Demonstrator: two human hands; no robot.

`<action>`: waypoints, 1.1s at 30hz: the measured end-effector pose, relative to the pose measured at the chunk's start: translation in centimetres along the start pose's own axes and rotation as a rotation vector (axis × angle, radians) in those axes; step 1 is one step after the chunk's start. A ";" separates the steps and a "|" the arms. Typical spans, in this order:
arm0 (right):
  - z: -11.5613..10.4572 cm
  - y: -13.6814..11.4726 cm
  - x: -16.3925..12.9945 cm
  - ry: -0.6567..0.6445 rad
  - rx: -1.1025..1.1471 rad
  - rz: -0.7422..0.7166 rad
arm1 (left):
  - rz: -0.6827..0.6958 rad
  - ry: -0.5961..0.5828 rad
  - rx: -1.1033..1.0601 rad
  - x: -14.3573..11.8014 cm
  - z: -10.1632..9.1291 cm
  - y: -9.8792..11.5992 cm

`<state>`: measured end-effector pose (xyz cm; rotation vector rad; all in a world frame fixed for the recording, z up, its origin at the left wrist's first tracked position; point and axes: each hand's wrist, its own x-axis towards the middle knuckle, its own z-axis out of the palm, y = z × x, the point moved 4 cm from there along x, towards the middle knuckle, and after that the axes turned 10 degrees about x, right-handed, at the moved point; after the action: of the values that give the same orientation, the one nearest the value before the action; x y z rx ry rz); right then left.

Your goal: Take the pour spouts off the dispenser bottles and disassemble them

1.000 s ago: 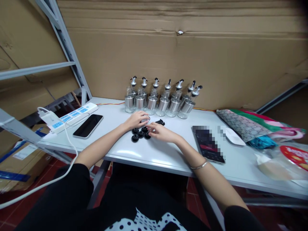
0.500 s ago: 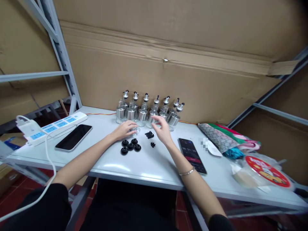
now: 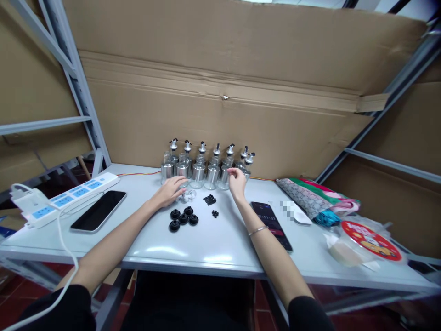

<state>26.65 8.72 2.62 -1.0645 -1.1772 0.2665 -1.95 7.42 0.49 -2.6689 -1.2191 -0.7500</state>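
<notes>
My left hand (image 3: 170, 191) rests low over the table with its fingers stretched out, beside several small clear plastic pieces (image 3: 188, 196). Farther right, my right hand (image 3: 237, 185) is raised in front of the bottles, its fingers bent and drawn together. Its fingertips overlap a glass bottle with a metal sleeve (image 3: 223, 177); whether they touch it, or pinch something small, I cannot make out. Between the hands lie small black spout-like parts (image 3: 209, 199) and a cluster of tiny black pieces (image 3: 215, 214). Round black stoppers (image 3: 183, 219) sit nearer me, below my left hand.
Along the cardboard wall stand several bottles, the rear row topped with metal pourers (image 3: 202, 147). A phone (image 3: 99, 211) and a power strip (image 3: 74, 195) lie at left. To the right are a timer phone (image 3: 272, 225), folded fabric (image 3: 310, 202) and a tape roll (image 3: 370, 241).
My right hand has shifted right along the bottles, and its fingers have drawn closer together. My left hand has moved slightly off the clear pieces, exposing more of them. The camera view has tilted up.
</notes>
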 end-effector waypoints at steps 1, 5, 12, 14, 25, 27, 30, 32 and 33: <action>-0.5 0.0 0.1 0.058 -0.019 -0.012 | 0.006 0.004 0.017 0.0 -0.3 -0.1; -2.9 0.6 0.7 0.290 -0.139 0.025 | -0.031 0.043 0.062 0.1 -1.2 -0.6; -2.6 1.5 1.7 0.035 -0.328 0.115 | -0.043 0.018 0.073 0.1 -0.8 -0.5; -2.8 1.0 1.5 0.042 -0.406 0.140 | -0.041 0.023 0.071 0.1 -0.9 -0.4; -3.7 -1.7 1.5 0.177 -0.075 -0.021 | -0.020 0.078 0.034 0.2 -2.0 0.4; -3.6 -1.6 1.4 0.189 -0.030 -0.032 | -0.006 0.084 0.027 0.2 -2.2 0.6; -3.7 -1.8 1.0 0.225 -0.058 -0.057 | 0.002 0.109 0.022 0.2 -2.4 0.9; -3.6 -2.2 0.7 0.234 -0.092 -0.078 | 0.008 0.130 0.020 0.2 -2.6 1.2; -3.6 -2.3 0.6 0.234 -0.106 -0.086 | 0.013 0.138 0.018 0.2 -2.7 1.3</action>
<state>29.15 5.97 4.84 -1.1025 -1.0320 0.0111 -1.96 5.82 3.08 -2.5594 -1.1677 -0.8998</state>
